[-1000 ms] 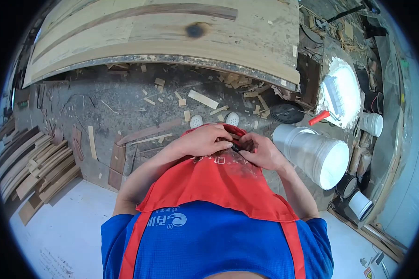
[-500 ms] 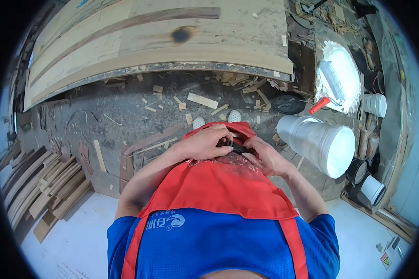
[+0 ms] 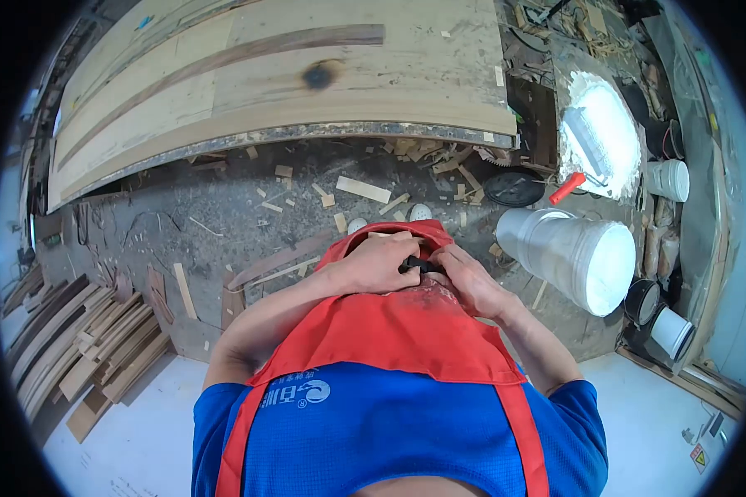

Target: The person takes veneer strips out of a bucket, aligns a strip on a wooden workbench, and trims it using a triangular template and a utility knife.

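Note:
At the front of the red apron (image 3: pixel 389 331), my left hand (image 3: pixel 380 263) has its fingers curled around one end of a small black object (image 3: pixel 418 264). Across from it, my right hand (image 3: pixel 472 280) pinches the other end with thumb and fingertips. The black piece looks like a buckle or strap end; my fingers cover most of it, so its exact kind cannot be made out. Above both hands the apron's edge is bunched up. A dusty pale smear marks the red cloth just below them.
Ahead stands a wide wooden workbench (image 3: pixel 265 91) with a dark strip on it. Wood offcuts (image 3: pixel 363 190) litter the floor. White buckets (image 3: pixel 568 257) and a red-handled roller (image 3: pixel 568 188) are at the right. Curved wood strips (image 3: pixel 99 340) are stacked at the left.
My left hand has turned slightly and closed more over the black piece, showing less of it. Both hands stay at the apron front. The view has shifted a little.

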A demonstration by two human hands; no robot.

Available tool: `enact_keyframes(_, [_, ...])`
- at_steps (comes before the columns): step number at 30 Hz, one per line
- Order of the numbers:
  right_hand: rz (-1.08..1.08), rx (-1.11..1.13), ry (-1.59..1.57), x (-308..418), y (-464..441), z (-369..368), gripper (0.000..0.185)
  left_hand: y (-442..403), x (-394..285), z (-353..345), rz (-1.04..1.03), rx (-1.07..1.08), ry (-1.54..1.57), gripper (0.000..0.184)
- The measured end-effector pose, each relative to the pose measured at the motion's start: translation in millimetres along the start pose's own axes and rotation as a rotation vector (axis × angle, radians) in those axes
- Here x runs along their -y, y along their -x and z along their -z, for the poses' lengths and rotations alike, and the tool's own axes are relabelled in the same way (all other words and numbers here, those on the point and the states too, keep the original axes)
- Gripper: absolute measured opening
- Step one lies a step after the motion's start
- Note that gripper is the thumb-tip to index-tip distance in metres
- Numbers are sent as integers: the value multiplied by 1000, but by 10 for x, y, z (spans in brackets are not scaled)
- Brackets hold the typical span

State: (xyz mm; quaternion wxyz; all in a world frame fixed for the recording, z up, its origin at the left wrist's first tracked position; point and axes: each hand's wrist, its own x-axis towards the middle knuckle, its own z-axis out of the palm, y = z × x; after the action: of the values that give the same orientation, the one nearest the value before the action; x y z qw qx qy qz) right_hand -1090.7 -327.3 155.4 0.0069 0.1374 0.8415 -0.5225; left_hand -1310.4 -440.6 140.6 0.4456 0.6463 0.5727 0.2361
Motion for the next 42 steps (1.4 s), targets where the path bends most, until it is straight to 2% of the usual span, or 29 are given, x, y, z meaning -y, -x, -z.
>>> enact_keyframes(5, [-56, 66, -53, -28, -26, 12, 28, 14, 18, -37, -4, -31, -101, 30])
enact_keyframes(10, [-94, 91, -113, 2, -74, 41, 29, 33, 27, -38, -7, -31, -76, 31])
enact_keyframes(14, [-80, -18, 14, 75, -49, -84, 28, 45, 46, -10, 9, -104, -29, 31])
enact_keyframes(17, [-173, -89, 4, 15, -25, -222, 27, 51, 132, 88, -15, 24, 162, 27])
enact_keyframes(21, [-115, -103, 1, 17, -65, -191, 27, 41, 88, 15, 49, -46, -1, 29])
enact_keyframes(26, [-93, -100, 1, 3, -78, -209, 28, 78, 47, 18, 107, -57, -1, 28])
enact_keyframes(29, [-100, -144, -23, -23, -69, -276, 29, 95, 128, 71, 35, -27, 130, 28])
enact_keyframes(34, [-106, -140, 0, -9, -62, -269, 28, 119, 113, 143, 32, -10, 119, 32])
enact_keyframes(38, [-166, -76, -55, 9, -63, -229, 30, 227, 86, 341, 31, 38, 307, 35])
enact_keyframes(42, [-75, -23, -59, 60, -102, -159, 36, 245, 40, 426, 173, 183, 255, 39])
